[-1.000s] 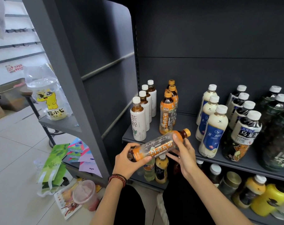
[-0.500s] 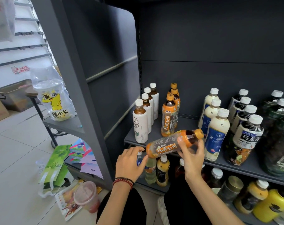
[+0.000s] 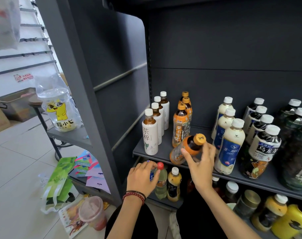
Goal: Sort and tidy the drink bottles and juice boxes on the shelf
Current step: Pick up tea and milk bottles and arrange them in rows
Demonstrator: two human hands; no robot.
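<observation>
My R hand (image 3: 201,163) clamps the tilted clear orange-capped tea bottle (image 3: 186,150) mid-frame, prob. to front its matching orange row (image 3: 180,125). L hand (image 3: 141,176) curls on a blue-capped bottle (image 3: 152,175), lower centre.

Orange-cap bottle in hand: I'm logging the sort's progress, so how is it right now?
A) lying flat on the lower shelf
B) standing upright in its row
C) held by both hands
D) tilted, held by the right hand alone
D: the right hand grips the orange-cap bottle at a tilt, cap up and to the right, while the left hand is lower down, round a blue-cap bottle.
</observation>
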